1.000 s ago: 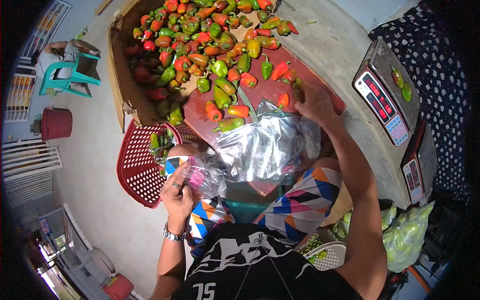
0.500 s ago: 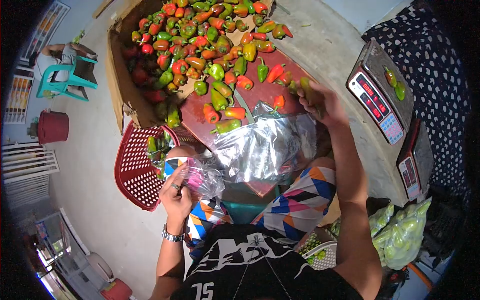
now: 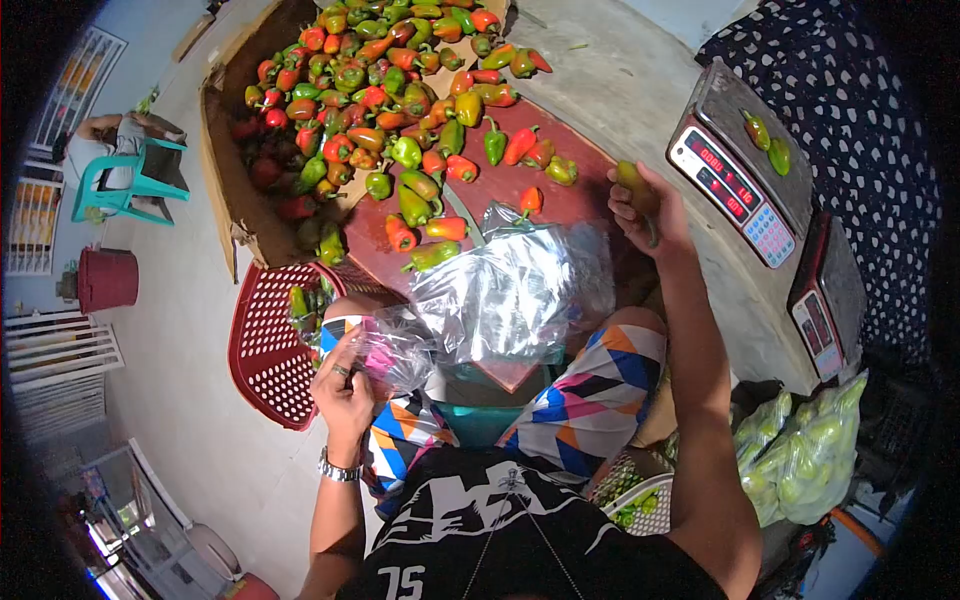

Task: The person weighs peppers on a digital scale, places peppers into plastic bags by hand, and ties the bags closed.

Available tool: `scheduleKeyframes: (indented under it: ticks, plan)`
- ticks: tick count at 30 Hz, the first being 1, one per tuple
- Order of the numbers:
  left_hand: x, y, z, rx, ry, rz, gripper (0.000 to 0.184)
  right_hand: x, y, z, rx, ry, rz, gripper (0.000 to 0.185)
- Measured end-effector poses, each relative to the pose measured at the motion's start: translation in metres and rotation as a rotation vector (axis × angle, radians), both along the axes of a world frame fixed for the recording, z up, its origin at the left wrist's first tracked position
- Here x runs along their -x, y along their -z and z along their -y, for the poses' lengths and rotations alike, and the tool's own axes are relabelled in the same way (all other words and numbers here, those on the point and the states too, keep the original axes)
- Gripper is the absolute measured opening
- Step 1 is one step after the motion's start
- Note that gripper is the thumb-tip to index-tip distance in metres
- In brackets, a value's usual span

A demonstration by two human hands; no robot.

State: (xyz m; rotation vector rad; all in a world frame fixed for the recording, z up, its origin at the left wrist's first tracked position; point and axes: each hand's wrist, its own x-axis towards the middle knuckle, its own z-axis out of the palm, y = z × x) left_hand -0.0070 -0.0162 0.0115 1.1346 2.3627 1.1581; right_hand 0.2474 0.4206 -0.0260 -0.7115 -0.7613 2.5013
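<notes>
My right hand (image 3: 660,218) is closed around a dark green pepper (image 3: 632,182), held above the right edge of the dark red tabletop (image 3: 590,205). Over my knee, the fingers of my left hand (image 3: 343,392) are closed on a thin clear plastic bag (image 3: 402,352). Between the hands lies a stack of shiny clear plastic bags (image 3: 500,290) on the table. Several loose red and green peppers (image 3: 415,205) are just beyond it, beside a large pile of peppers (image 3: 390,90).
A cardboard box (image 3: 225,170) surrounds the pile's left side. Below it stands a red basket (image 3: 268,350) with bagged peppers. At right, a digital scale (image 3: 735,185) carries two peppers (image 3: 768,143); a second scale (image 3: 822,310) is nearer. Bagged green produce (image 3: 810,465) sits lower right.
My right hand has drawn the green pepper away to the right from the loose peppers on the table. My left hand stays on the bag. The whole view has shifted slightly.
</notes>
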Motion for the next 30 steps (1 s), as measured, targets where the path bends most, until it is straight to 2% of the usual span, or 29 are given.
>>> scheduleKeyframes:
  ticks: [1,4,7,12,14,16,25,30]
  plan:
    - [-0.001,0.0,0.0,-0.004,-0.004,0.01,0.061,-0.003,-0.002,0.002,0.039,0.005,-0.044,0.045]
    - [-0.002,0.002,0.0,-0.012,-0.015,0.031,0.06,0.006,-0.01,0.016,-0.074,0.025,-0.186,0.046]
    - [0.0,0.002,0.002,-0.017,-0.012,-0.002,0.057,0.029,-0.012,0.02,-0.001,-0.128,-0.374,0.044]
    - [0.0,0.005,0.004,-0.062,-0.038,-0.049,0.053,0.065,-0.011,0.033,-0.082,0.007,-0.205,0.039]
    - [0.001,0.006,0.006,-0.078,-0.047,-0.044,0.053,0.073,-0.004,0.03,-0.055,-0.044,-0.249,0.039]
    - [0.002,0.008,0.008,-0.063,-0.045,-0.066,0.054,0.078,-0.007,0.028,0.048,-0.214,-0.404,0.039]
    - [0.002,0.01,0.009,-0.057,-0.066,-0.065,0.053,0.102,-0.048,0.063,0.027,-0.057,-0.202,0.063]
    - [0.003,0.014,0.01,-0.053,-0.058,-0.065,0.053,0.094,-0.031,0.062,-0.001,-0.136,-0.25,0.06]
